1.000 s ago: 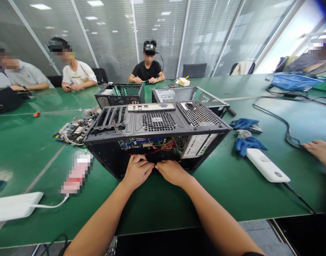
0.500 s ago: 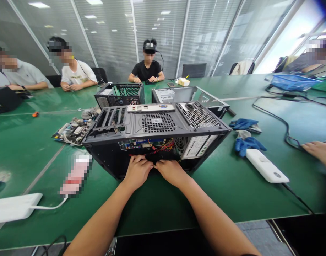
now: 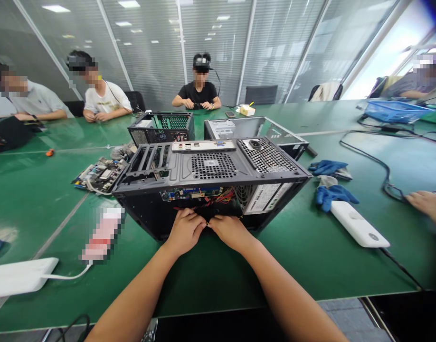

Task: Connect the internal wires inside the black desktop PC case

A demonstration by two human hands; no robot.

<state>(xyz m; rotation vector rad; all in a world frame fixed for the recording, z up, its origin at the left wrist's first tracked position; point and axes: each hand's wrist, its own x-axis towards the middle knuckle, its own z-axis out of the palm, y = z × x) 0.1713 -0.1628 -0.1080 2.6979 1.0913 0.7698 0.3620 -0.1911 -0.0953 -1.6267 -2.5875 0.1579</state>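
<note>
The open computer case is stood on the green table, its near side reached low down by the left hand and right hand, fingers curled close. Whether anything is pinched cannot be told.

One head view: looks forward and down from above my forearms, computer case close and central, facing glass partition.
</note>
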